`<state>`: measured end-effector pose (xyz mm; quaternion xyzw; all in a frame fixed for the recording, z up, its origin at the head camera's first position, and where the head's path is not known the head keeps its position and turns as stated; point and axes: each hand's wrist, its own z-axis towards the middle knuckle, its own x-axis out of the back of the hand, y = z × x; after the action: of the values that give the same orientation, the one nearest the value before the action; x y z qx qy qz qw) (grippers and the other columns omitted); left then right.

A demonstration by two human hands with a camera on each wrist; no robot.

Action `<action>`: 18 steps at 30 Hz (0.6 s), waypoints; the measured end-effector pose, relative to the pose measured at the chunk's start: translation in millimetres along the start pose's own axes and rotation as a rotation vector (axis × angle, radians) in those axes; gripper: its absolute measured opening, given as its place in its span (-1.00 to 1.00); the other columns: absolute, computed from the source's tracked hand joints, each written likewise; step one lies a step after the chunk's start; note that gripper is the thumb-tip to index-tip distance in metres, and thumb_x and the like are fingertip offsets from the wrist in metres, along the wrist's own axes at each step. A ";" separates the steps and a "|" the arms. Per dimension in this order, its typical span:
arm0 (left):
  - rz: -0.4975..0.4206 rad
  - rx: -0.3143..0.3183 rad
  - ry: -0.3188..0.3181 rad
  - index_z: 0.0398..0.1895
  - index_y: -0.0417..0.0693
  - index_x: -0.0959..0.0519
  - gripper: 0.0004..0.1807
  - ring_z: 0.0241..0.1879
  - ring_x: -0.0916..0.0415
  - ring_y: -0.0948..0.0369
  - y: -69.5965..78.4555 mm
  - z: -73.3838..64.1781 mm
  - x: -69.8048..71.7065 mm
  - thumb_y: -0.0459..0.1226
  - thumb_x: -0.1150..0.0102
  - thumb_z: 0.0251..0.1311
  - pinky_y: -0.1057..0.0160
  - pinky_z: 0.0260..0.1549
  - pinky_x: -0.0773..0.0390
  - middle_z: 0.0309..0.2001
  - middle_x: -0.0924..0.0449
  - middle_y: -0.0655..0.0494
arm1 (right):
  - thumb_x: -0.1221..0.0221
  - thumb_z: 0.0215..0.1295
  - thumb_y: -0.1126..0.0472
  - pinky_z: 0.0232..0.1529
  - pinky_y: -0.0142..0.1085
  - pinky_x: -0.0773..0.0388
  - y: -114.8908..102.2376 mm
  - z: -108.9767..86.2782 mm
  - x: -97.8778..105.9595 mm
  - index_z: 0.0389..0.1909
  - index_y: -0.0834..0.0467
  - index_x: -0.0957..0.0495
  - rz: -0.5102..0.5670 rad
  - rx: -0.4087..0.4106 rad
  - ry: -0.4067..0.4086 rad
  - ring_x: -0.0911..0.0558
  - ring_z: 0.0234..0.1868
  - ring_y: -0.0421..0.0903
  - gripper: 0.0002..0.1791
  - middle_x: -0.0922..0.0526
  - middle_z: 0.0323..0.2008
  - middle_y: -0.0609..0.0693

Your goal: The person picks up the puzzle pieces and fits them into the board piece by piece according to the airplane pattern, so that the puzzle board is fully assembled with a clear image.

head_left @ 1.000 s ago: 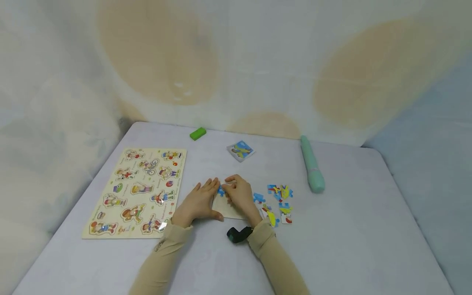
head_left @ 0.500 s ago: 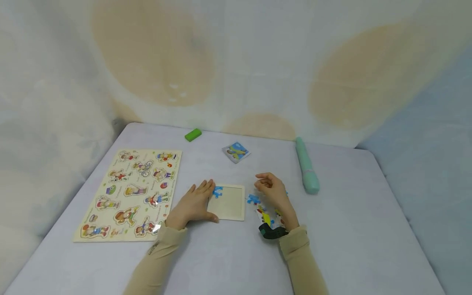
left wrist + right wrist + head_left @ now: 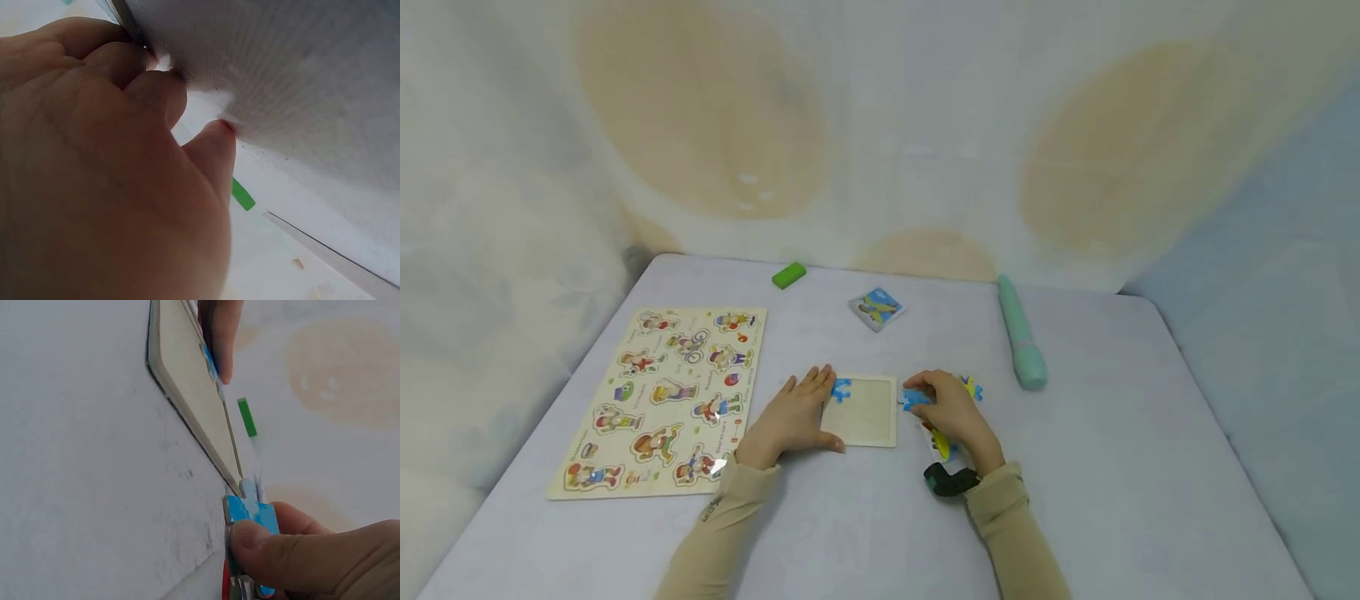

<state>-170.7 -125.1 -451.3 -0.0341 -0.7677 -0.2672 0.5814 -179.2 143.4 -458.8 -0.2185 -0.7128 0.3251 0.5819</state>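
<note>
My left hand (image 3: pixel 788 423) lies along the left side of a small pale wooden puzzle tray (image 3: pixel 872 442), fingers stretched out at its edge, thumb near the lower corner. A blue jigsaw piece (image 3: pixel 842 390) sits in the tray's upper left corner. Right of the tray, my right hand (image 3: pixel 953 408) pinches another blue jigsaw piece (image 3: pixel 269 515) between thumb and finger, low over the table. Yellow and white jigsaw pieces (image 3: pixel 938 443) lie partly hidden under that hand. In the left wrist view the left hand (image 3: pixel 112 144) fills much of the picture.
A large board of sports figures (image 3: pixel 662 408) lies at the left. Farther back are a green block (image 3: pixel 789 275) and a small picture card (image 3: pixel 877 308). A mint-green wand-shaped object (image 3: pixel 1022 333) lies at the right. Curtains enclose the table.
My right hand has left the tray's upper left corner, where a blue piece now shows, and moved right, then down onto another blue piece. The left hand stays at the tray.
</note>
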 end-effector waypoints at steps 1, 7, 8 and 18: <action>0.002 -0.001 0.005 0.50 -0.26 -0.04 0.29 0.53 0.11 -0.09 0.5 0.0 0.7 0.21 -0.46 -0.22 -0.21 0.45 0.05 0.54 0.06 -0.13 | -0.33 0.14 0.35 -0.02 -0.17 -0.54 -0.9 0.7 -0.1 -0.05 0.07 -0.63 0.004 0.002 0.011 -0.54 -0.11 -0.08 -0.66 -0.61 -0.10 0.01; -0.007 -0.003 0.002 0.50 -0.25 -0.04 0.29 0.53 0.11 -0.09 3.6 -0.3 1.4 0.20 -0.46 -0.21 -0.20 0.46 0.05 0.54 0.06 -0.12 | -0.32 0.14 0.36 -0.15 -0.26 -0.53 2.8 3.2 0.5 -0.07 0.08 -0.63 0.082 -0.024 0.064 -0.52 -0.23 -0.09 -0.69 -0.62 -0.14 0.02; -0.008 -0.001 -0.001 0.50 -0.25 -0.03 0.29 0.53 0.11 -0.09 3.3 -0.2 0.8 0.20 -0.46 -0.21 -0.20 0.46 0.05 0.54 0.06 -0.12 | -0.32 0.14 0.35 -0.15 -0.27 -0.54 4.1 3.3 0.3 -0.06 0.08 -0.63 0.102 -0.030 0.075 -0.53 -0.23 -0.09 -0.68 -0.64 -0.13 0.02; 0.001 0.017 -0.006 0.51 -0.22 -0.02 0.30 0.54 0.13 -0.05 0.7 1.0 -1.2 0.22 -0.46 -0.22 -0.18 0.47 0.07 0.54 0.06 -0.08 | -0.13 0.38 0.25 -0.40 -0.46 -0.58 23.8 11.3 3.8 0.18 0.08 -0.53 0.529 -0.109 0.234 -0.64 -0.45 -0.23 -0.64 -0.72 -0.28 0.12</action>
<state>-170.9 -123.7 -452.3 -0.0303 -0.7718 -0.2602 0.5793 -192.6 160.1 -474.6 -0.4637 -0.5756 0.3990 0.5427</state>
